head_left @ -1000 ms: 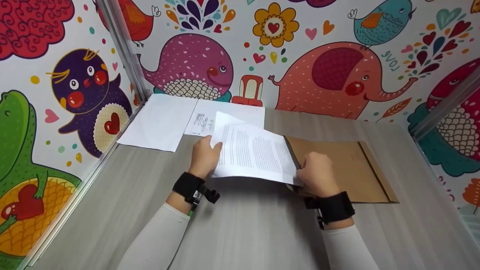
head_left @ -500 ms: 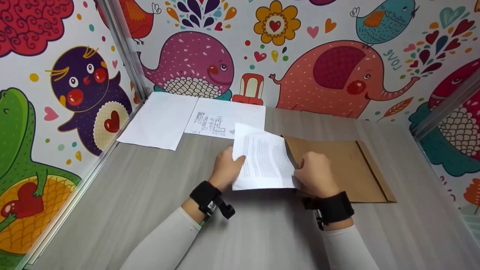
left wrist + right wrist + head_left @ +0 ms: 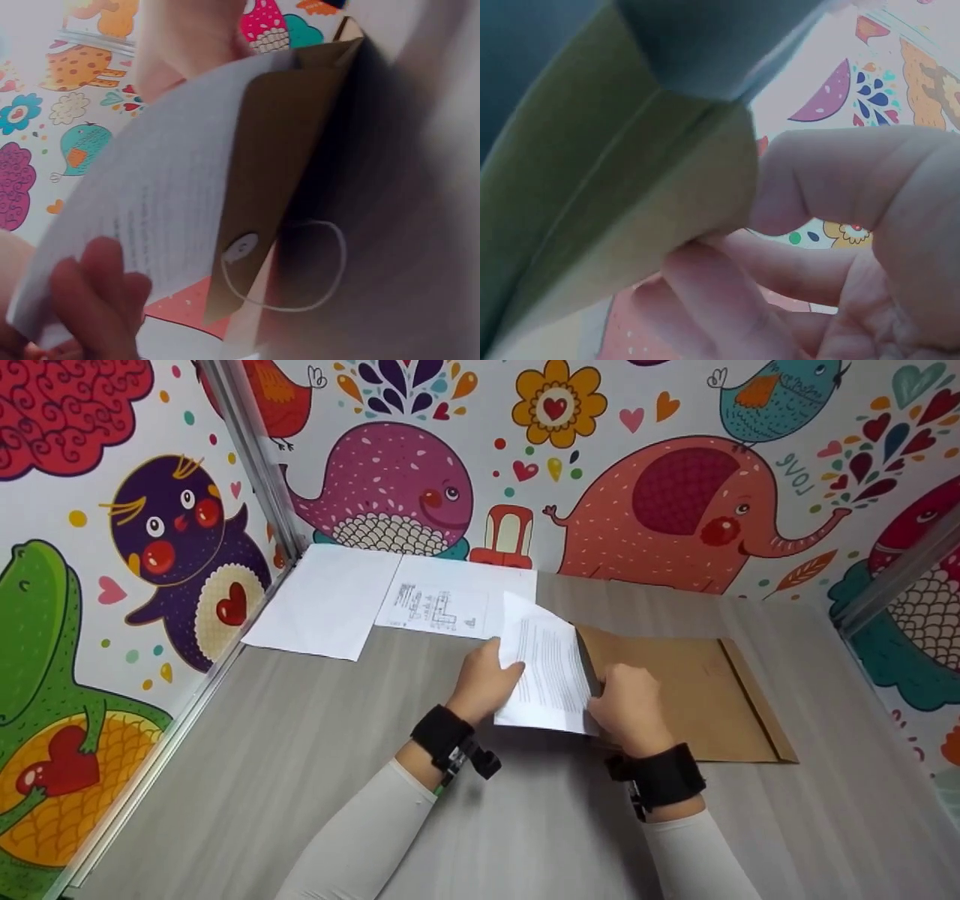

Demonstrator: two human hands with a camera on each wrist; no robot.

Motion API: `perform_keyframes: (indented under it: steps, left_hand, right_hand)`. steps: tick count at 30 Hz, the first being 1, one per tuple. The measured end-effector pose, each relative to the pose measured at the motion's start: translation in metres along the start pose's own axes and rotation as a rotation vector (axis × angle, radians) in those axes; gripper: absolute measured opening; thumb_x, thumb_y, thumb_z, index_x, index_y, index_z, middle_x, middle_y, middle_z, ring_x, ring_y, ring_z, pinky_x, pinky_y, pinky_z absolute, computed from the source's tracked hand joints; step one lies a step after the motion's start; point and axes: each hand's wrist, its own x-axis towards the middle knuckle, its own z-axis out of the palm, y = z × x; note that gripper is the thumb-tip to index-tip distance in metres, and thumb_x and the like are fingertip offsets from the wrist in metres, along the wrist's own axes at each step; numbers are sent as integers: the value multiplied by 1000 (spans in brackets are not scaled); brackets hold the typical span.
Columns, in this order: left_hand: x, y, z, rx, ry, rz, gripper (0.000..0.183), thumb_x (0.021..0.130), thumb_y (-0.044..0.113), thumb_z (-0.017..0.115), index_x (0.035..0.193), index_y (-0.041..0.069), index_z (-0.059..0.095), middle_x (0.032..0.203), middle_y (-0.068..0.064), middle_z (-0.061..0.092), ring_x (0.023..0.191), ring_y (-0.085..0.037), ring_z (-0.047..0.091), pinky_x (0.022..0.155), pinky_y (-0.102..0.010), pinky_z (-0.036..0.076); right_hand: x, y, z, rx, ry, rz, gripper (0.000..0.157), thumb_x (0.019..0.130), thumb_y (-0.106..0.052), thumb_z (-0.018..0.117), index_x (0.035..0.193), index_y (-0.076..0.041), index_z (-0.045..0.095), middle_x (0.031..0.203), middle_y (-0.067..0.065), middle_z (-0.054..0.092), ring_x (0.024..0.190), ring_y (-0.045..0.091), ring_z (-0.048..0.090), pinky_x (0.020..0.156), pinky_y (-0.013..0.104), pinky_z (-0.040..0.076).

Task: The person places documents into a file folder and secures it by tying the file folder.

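Observation:
A printed sheet of paper (image 3: 544, 679) stands partly inside the mouth of a brown kraft envelope (image 3: 690, 697). My left hand (image 3: 486, 679) pinches the sheet's left edge, thumb over the print and fingers behind. My right hand (image 3: 628, 705) holds the envelope's opening at its near side. In the right wrist view, thumb and fingers pinch the envelope's edge (image 3: 705, 172), with the paper's corner (image 3: 712, 45) in the opening. The left wrist view shows a white button (image 3: 241, 247) with a looped string (image 3: 343, 259) on the envelope's flap (image 3: 274, 142). The sheet's far end is hidden inside.
A blank white sheet (image 3: 319, 600) lies at the table's back left. Overlapping its right side in view is a sheet with a line drawing (image 3: 450, 592). Patterned walls (image 3: 637, 405) rise behind and left of the grey table (image 3: 262, 750).
The left hand has moved right with the printed sheet, and much less of it shows outside the envelope. The right hand keeps its place at the opening. More of the drawing is uncovered.

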Motion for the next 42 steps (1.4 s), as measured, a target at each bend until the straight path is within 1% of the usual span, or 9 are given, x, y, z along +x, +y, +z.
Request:
perform_keyframes:
  steps: [4,10,13,19,22,26,33,40,42]
  left_hand:
    - [1,3,-1,36,-5,39,40,94,18,63,131,4,56,120,-11,67,105,-20,65,91,-34,53]
    - [0,0,0,41,-9,45,38,94,17,63,130,4,58,118,-11,68,103,-20,65,91,-34,53]
    - [-1,-2,1,31,-18,47,39,94,17,63,131,5,57,119,-10,68,103,-19,65,90,-33,53]
    - [-4,-3,7,-14,-17,25,40,95,15,62,133,6,55,117,-9,68,95,-16,66,81,-29,55]
    - [-6,0,11,-37,-7,17,40,95,14,60,134,6,54,117,-10,68,93,-17,66,78,-28,55]
    - [-7,4,14,-29,-2,26,40,96,16,60,133,5,53,119,-12,67,97,-18,65,82,-30,53]
    - [-5,10,-1,-22,27,1,38,93,16,63,129,5,54,114,-11,66,98,-20,64,84,-33,53]
    - [-4,10,-8,46,42,13,40,93,19,62,130,3,55,116,-13,67,104,-25,63,91,-38,52]
    - [-3,10,-9,40,62,7,41,93,18,62,130,3,55,116,-14,67,105,-25,63,93,-39,51]
  right_hand:
    - [-1,-3,3,-62,-50,25,12,79,-8,68,75,3,63,68,15,62,60,24,53,52,36,41]
    - [-2,-3,8,-170,-113,-12,21,88,-5,52,87,12,64,77,27,67,67,35,66,58,50,54]
    - [-3,-3,9,-189,-156,-13,22,91,-4,47,90,13,62,80,29,66,71,39,67,62,51,56]
    - [-1,-2,6,-197,-231,14,24,92,-4,46,94,13,64,85,28,67,71,34,65,64,48,56]
    - [0,-2,3,-205,-205,0,25,91,-4,46,90,12,65,83,27,68,69,34,65,62,50,56]
    - [-1,-1,0,-217,-169,-28,22,88,-4,49,85,11,65,79,27,67,67,36,65,60,52,55]
    - [-5,-7,5,-146,-92,-89,18,88,-3,50,86,10,61,76,29,65,71,45,66,60,54,54]
    - [-6,-11,5,-81,-269,-64,35,71,-10,63,101,8,62,93,25,68,80,36,66,71,50,54]
    - [-7,-10,4,-70,-280,-48,36,71,-11,64,101,8,62,94,24,68,82,36,66,72,50,54]
